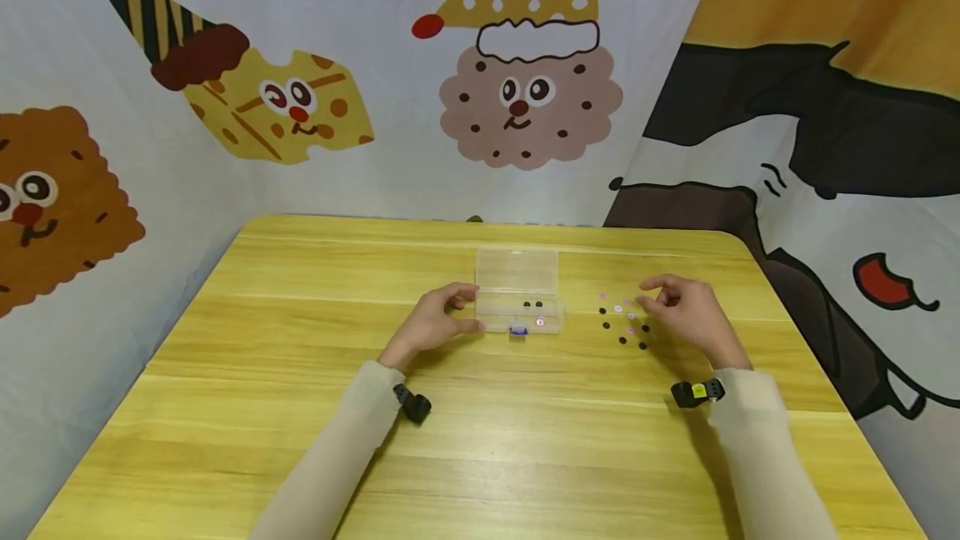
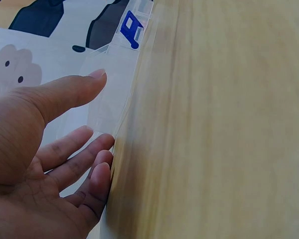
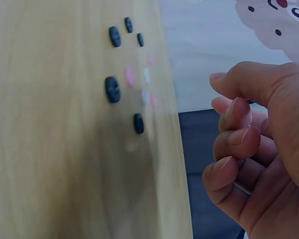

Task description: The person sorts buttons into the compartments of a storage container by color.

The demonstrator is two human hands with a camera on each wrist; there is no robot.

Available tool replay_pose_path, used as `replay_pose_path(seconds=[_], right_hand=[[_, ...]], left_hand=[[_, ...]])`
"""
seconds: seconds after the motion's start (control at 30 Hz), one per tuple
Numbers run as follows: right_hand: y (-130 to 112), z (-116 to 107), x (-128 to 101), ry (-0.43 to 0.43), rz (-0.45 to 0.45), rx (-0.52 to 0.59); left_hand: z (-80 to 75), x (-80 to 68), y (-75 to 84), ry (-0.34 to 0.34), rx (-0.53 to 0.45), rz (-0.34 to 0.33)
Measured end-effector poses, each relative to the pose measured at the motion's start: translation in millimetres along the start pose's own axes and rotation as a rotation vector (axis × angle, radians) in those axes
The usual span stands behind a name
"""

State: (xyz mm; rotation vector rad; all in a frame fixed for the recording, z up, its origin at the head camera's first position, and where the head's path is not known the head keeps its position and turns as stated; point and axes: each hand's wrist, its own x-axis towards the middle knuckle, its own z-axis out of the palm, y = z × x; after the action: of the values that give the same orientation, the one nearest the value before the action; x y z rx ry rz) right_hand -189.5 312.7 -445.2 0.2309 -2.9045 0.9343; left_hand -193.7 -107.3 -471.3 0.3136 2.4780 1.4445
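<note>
From the head view, a clear plastic box [image 1: 519, 300] sits mid-worktop [image 1: 300, 407], lid open toward twelve o'clock, its long axis running nine to three. Black buttons and a pink one lie inside. The left hand [image 1: 438, 325] rests at the box's nine o'clock end, fingers relaxed, touching its side. Loose buttons [image 1: 624, 325] are scattered at the box's three o'clock; the right hand [image 1: 686, 307] hovers just beside them, fingers loosely curled, holding nothing visible.

In the left wrist view, straight fingers [image 2: 97, 167] lie against the box wall; a blue latch [image 2: 131, 29] shows beyond.

In the right wrist view, the curled fingers [image 3: 234, 144] sit apart from the buttons, nothing between them.
</note>
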Motion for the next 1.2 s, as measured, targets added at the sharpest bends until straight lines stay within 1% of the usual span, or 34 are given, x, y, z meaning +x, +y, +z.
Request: replay_pose_path(seconds=[0.27,0.5,0.77,1.03,1.2], right_hand=[[8,1,-5,-0.051,0.002,-0.024],[16,3,-8,-0.131,0.044,-0.042],[21,1,-13,-0.216,0.048,-0.059],[25,1,-14,-0.229,0.046,-0.090],[26,0,-15,-0.243,0.049,-0.091]], left_hand=[[-0.1,-0.2,-1.0,0.002,-0.002,0.008],[-0.1,0.2,-1.4,-0.004,-0.001,0.005],[-0.5,0.3,0.0,0.002,-0.007,0.000],[-0.3,1.2,-1.3,-0.004,-0.005,0.001],[-0.1,1.9,-2.0,-0.006,-0.008,0.001]])
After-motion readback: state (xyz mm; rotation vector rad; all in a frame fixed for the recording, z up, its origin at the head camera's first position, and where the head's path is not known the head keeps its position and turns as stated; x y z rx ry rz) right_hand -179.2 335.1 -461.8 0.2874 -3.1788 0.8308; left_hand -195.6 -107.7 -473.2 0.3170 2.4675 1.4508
